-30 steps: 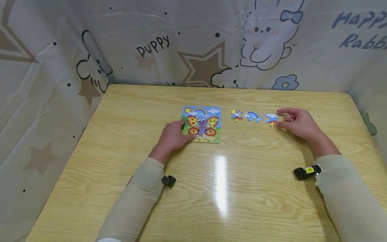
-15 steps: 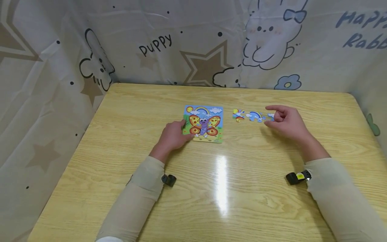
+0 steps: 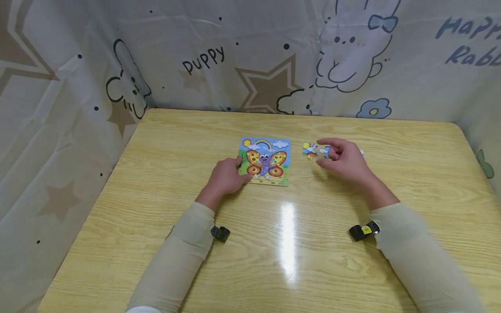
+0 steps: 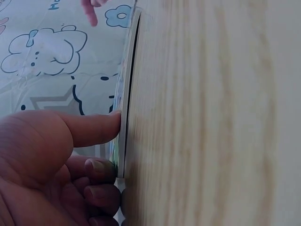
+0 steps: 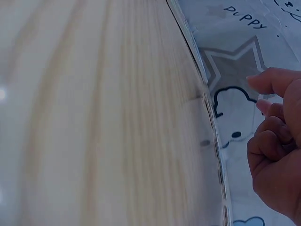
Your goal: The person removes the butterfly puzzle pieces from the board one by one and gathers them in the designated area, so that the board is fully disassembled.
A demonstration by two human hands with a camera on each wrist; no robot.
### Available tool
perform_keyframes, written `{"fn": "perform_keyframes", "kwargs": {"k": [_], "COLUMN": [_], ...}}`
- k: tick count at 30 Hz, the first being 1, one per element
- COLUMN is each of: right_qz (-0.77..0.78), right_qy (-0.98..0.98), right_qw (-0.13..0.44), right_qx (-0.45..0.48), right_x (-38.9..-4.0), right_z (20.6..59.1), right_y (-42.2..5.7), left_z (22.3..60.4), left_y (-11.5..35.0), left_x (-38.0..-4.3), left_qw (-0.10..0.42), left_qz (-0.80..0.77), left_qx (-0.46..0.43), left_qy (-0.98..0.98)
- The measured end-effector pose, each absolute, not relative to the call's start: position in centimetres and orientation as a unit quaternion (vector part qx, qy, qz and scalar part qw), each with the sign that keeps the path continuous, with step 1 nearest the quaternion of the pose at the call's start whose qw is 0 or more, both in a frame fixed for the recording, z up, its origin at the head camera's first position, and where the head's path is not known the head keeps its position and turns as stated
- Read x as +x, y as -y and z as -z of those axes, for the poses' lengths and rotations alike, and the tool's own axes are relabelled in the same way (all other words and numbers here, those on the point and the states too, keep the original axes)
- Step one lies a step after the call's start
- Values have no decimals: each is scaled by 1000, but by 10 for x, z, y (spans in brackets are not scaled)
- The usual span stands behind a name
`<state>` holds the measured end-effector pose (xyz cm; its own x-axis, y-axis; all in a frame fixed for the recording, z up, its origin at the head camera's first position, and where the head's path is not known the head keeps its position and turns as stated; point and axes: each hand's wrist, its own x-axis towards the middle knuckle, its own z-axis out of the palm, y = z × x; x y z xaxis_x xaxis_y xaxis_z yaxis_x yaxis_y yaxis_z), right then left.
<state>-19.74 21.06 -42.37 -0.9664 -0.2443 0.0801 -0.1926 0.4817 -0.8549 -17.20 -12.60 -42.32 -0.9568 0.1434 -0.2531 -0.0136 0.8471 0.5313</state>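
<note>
A square butterfly jigsaw puzzle board (image 3: 265, 163) lies on the wooden table. My left hand (image 3: 228, 177) grips its lower left side, thumb over the printed face and the other fingers curled against the edge; the left wrist view shows the board (image 4: 127, 108) edge-on beside that thumb. To the right of the board, loose puzzle pieces lie in a row: a yellow-and-rainbow piece (image 3: 309, 150) is in sight, while others are mostly covered. Over these hovers my right hand (image 3: 344, 161), index finger and thumb apart with nothing between them, the remaining fingers curled in.
The light wooden table (image 3: 176, 143) spreads around both hands. Behind it hangs a pale curtain (image 3: 164, 65) printed with cartoon animals and stars. Each sleeve cuff carries a small black camera, one at the left wrist (image 3: 220, 233) and one at the right (image 3: 364, 231).
My right hand has moved left, from beside the rightmost puzzle piece to over the row, covering more of the pieces. The left hand keeps its grip on the board.
</note>
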Motion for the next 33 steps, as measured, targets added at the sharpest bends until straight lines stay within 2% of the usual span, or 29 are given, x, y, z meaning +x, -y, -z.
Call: {"fn": "perform_keyframes", "kwargs": {"k": [19, 33], "right_qz": [509, 519], "right_qy": [-836, -826], "right_qw": [54, 83], "right_qx": [-198, -204], "right_x": [-210, -216], "right_z": [429, 430], "right_y": [-145, -108], "left_z": [425, 425], "left_y": [126, 128], "left_x": [-173, -176], "left_qw": [127, 130], "left_qz": [-274, -282], "left_qx": [30, 32], "left_qy": [-953, -950]}}
